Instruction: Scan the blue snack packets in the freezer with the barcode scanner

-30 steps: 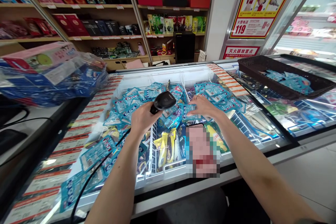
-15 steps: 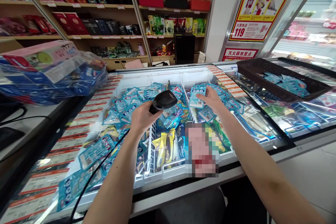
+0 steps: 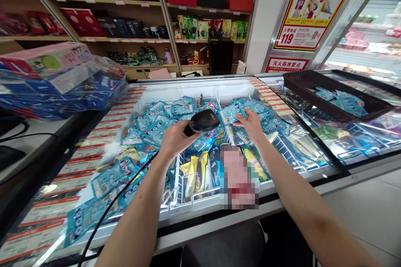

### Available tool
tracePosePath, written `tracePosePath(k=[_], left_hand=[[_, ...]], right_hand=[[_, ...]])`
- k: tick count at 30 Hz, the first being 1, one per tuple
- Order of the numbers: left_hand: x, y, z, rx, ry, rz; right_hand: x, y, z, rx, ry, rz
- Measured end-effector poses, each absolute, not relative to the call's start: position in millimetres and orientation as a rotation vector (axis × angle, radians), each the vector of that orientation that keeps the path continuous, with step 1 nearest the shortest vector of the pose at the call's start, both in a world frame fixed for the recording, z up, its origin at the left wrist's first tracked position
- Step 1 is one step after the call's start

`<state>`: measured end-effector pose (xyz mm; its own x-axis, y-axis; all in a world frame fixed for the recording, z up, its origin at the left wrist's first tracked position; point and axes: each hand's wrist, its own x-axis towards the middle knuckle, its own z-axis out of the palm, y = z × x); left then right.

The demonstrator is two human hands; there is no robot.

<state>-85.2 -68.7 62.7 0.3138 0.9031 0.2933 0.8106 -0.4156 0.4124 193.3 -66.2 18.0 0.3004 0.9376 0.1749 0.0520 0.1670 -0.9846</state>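
My left hand (image 3: 176,138) is wrapped round the grip of a black barcode scanner (image 3: 204,121), whose head points to the right. A black cable (image 3: 117,198) runs from it down beside my left forearm. In my right hand (image 3: 250,123) I pinch a light-blue packet (image 3: 231,113) by its right edge, just right of the scanner head and tilted. Below both hands, many similar blue packets (image 3: 156,123) lie heaped in the glass-topped freezer (image 3: 166,88). Yellow-wrapped packs (image 3: 197,173) stand in a wire compartment nearer me. A blurred-out pink item (image 3: 236,171) covers part of the front.
On the right stands a dark brown basket (image 3: 300,81) holding more blue packets. Plastic-wrapped boxes (image 3: 59,79) are stacked at the left. Price labels (image 3: 75,167) line the freezer's left side. Behind are shelves (image 3: 125,41) of boxes and bottles, and a red-and-yellow poster (image 3: 313,8).
The scanner in my left hand has moved slightly right, towards the packet. My right hand has shifted the packet a little left and turned it, so the two are closer.
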Motion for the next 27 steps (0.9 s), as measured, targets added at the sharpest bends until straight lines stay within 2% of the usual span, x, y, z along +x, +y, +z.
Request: tracePosePath(k=[5,27], left_hand=[[-83.2,-69.8,60.3,2.399,1.587,0.732],[-78.7,-72.1,60.8,2.438,1.614,0.605]], right_hand=[[189.0,-68.8,18.1,-1.103,-1.081,0.889],[189.5,-70.2,20.4,-1.131,-1.137,0.851]])
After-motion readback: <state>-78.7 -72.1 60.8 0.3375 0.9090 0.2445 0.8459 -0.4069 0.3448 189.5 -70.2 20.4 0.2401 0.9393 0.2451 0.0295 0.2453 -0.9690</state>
